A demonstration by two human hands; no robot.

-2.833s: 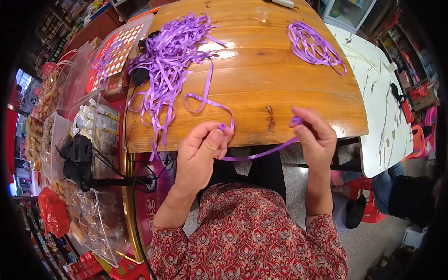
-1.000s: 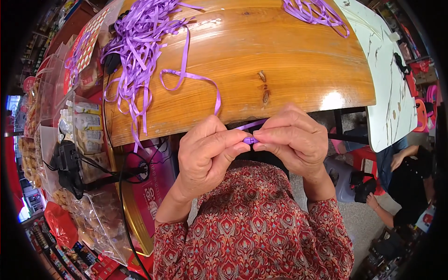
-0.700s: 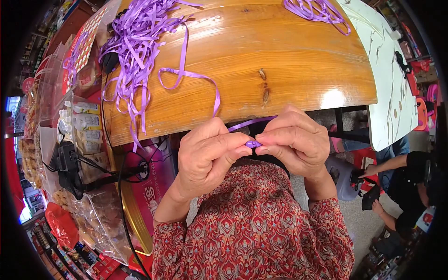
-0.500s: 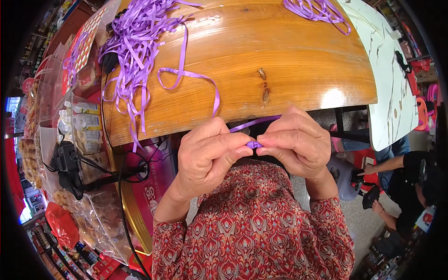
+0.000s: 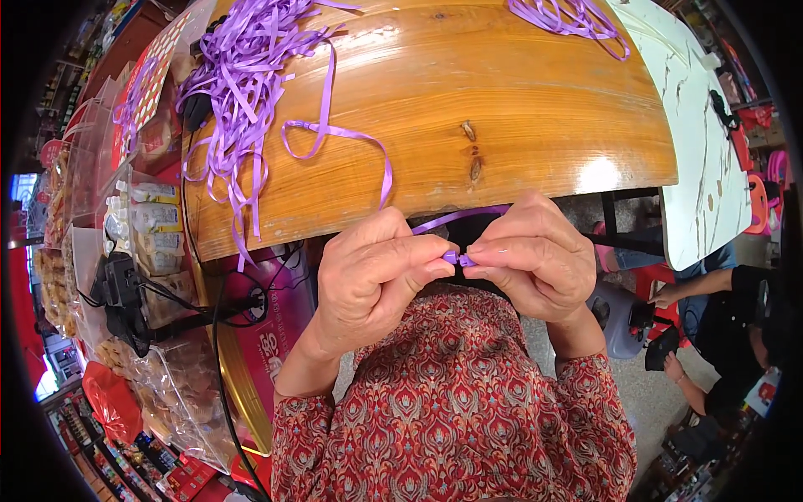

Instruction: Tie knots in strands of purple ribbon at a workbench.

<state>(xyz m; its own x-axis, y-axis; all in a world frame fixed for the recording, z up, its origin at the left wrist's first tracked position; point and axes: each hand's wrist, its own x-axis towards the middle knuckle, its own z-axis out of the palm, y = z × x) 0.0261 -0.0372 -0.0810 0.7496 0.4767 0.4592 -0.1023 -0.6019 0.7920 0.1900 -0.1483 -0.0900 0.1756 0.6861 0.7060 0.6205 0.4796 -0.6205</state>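
Note:
In front of my chest, just off the table's near edge, both hands meet fingertip to fingertip. My left hand (image 5: 372, 280) pinches one end of a small purple plastic clasp (image 5: 452, 257) between thumb and forefinger. The other end is pinched the same way by my right hand (image 5: 539, 266). A narrow gap shows between two purple pieces, though the fingers hide most of them. Behind my hands a purple ribbon (image 5: 456, 217) arches from one to the other. Another purple ribbon (image 5: 360, 134) trails across the table to the edge by my left hand.
A tangled heap of purple ribbons (image 5: 251, 75) covers the left of the wooden table (image 5: 552, 109); a smaller bunch (image 5: 577, 21) lies at the far right. A marble-patterned white table (image 5: 711, 201) adjoins. Black cables (image 5: 219, 335) hang at left. A person in black (image 5: 711, 326) is at right.
The two purple pieces between my fingertips have come slightly apart, with the right fingers shifting a little rightward. The person at the right has moved their arms.

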